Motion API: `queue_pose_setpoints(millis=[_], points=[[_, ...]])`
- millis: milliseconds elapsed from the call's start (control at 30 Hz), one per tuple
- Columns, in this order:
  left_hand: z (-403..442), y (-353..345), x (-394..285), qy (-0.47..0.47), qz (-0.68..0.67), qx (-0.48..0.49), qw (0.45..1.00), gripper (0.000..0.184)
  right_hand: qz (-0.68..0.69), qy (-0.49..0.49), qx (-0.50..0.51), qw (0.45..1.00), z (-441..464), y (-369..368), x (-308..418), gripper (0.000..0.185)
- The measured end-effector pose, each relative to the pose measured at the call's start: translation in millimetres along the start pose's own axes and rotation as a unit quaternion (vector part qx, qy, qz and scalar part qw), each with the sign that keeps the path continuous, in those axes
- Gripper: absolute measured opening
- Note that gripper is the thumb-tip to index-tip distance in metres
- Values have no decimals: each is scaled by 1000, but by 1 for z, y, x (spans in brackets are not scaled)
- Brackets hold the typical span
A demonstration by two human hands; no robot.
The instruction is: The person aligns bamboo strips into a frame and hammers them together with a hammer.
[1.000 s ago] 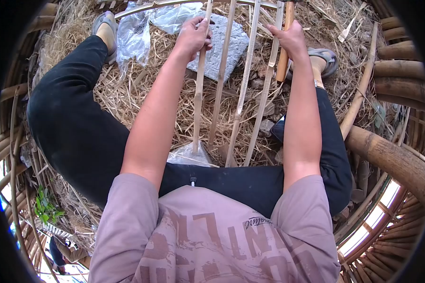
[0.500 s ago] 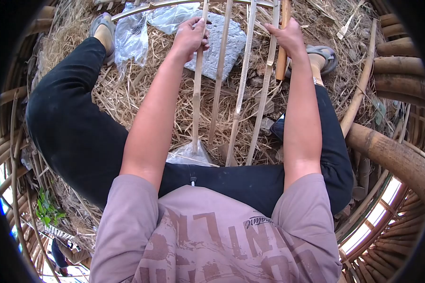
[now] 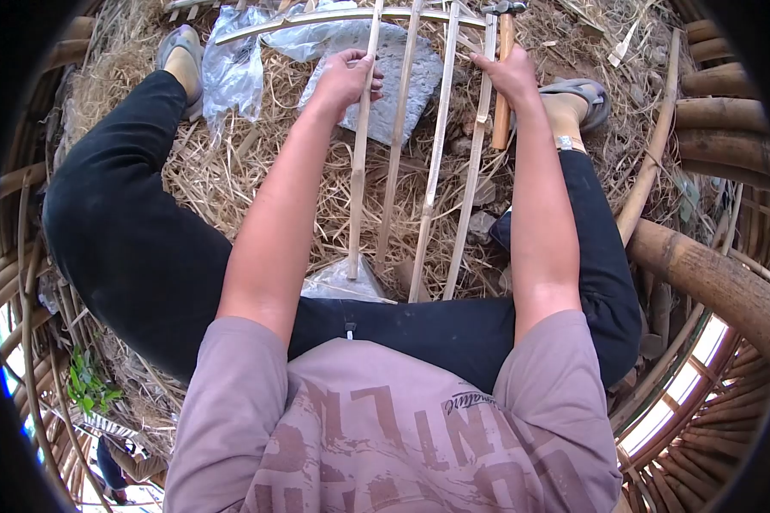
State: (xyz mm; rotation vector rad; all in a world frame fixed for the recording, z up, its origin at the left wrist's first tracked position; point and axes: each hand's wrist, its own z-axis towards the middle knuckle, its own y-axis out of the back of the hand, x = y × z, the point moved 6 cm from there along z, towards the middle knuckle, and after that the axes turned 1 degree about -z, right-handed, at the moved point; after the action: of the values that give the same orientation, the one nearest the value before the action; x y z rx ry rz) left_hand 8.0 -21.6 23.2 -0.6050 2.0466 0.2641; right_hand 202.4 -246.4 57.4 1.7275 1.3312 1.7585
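Observation:
Several light bamboo strips run lengthwise in front of me, joined near the top to a curved crosswise strip (image 3: 316, 17). My left hand (image 3: 347, 81) is closed round the leftmost strip (image 3: 358, 162), above a flat grey stone slab (image 3: 402, 81). My right hand (image 3: 512, 75) has its fingers round the wooden handle of a hammer (image 3: 500, 128), whose metal head points away from me. The thumb of that hand reaches to the rightmost strip (image 3: 473, 179).
Dry straw and shavings (image 3: 274, 179) cover the ground. Clear plastic sheeting (image 3: 231, 73) lies at upper left, another plastic piece (image 3: 346, 282) near my lap. Thick bamboo poles (image 3: 701, 274) stand at right. A partly visible person (image 3: 137, 466) is at lower left.
Both hands have shifted slightly nearer me with the strips and hammer. The curved crosswise strip and the hammer head now show more fully at the top.

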Motion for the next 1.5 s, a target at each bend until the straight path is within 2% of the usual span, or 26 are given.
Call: queue_pose_setpoints(millis=[133,267,300,433,533,567,667,733,800,867,967,1067,1300,1400,1500], points=[[-1,0,-2,4,0,1,1000,22,-29,13,-29,999,5,-2,-4,52],[-2,-1,-21,-55,-4,-9,998,22,-40,33,-38,998,4,17,11,51],[-6,-3,-33,-71,-5,-13,997,22,-7,60,-62,996,19,15,-1,52],[-6,2,-75,-129,-25,3,991,26,7,43,-88,995,6,74,43,58],[-20,1,-122,-190,-22,24,981,33,65,170,-203,962,-36,121,101,46],[-26,0,-136,-207,-27,36,977,34,32,36,-154,987,-41,140,112,52],[-60,-4,-165,-230,-29,43,972,33,25,103,-192,976,-49,173,119,65],[-87,-10,-183,-244,-30,40,969,32,8,61,-165,984,-74,183,141,71],[-88,-6,-176,-230,-49,46,971,35,24,42,-166,985,-84,181,146,68],[-84,0,-162,-203,-55,30,977,34,105,2,-109,988,-81,167,137,61],[-85,8,-144,-155,-46,32,986,29,46,62,-136,988,-78,154,137,57],[-79,12,-123,-120,-44,24,992,28,47,96,-153,982,-67,126,120,56],[-36,10,-46,-64,-137,7,988,27,20,50,-161,985,-35,57,64,51],[-19,5,-14,-25,-174,-31,984,26,62,55,-125,989,-20,29,38,49],[-4,1,6,-21,-145,-38,989,26,-10,45,-113,992,-5,8,13,51]])
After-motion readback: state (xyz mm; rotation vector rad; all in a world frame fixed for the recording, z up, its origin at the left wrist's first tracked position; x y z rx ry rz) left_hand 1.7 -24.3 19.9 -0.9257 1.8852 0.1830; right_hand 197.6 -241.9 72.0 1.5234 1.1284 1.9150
